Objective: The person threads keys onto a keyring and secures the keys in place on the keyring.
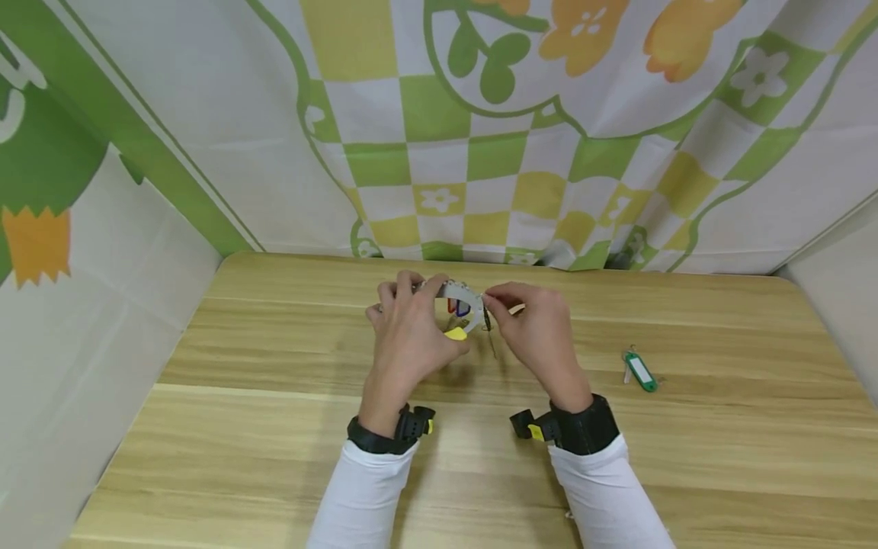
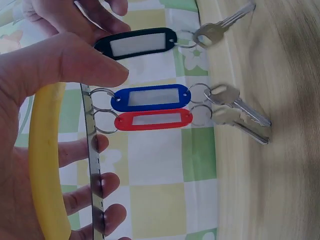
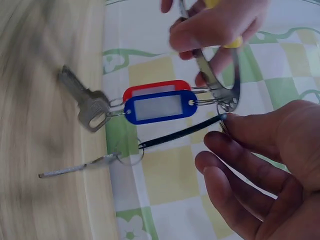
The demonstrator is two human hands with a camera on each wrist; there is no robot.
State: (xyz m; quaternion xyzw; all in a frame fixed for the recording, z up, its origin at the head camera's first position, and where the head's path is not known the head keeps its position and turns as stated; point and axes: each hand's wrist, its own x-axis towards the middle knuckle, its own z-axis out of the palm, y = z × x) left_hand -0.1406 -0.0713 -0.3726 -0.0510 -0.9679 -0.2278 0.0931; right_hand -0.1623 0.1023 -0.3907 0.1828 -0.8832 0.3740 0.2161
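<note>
My left hand (image 1: 408,328) grips a flat metal hoop (image 1: 473,309) with a yellow handle (image 2: 47,165), held above the table. From the hoop a blue key tag (image 2: 157,97) and a red key tag (image 2: 125,122) hang by small rings, each with a silver key on its far end. My right hand (image 1: 542,332) pinches the top end of a black key tag (image 3: 180,133) at the hoop's right side. A silver key (image 2: 212,32) dangles from that tag. Whether the black tag's ring is threaded on the hoop, I cannot tell.
A green key tag (image 1: 641,371) with a key lies on the wooden table (image 1: 720,457), to the right of my right hand. Behind the table's back edge hangs a checked, flowered curtain (image 1: 494,160).
</note>
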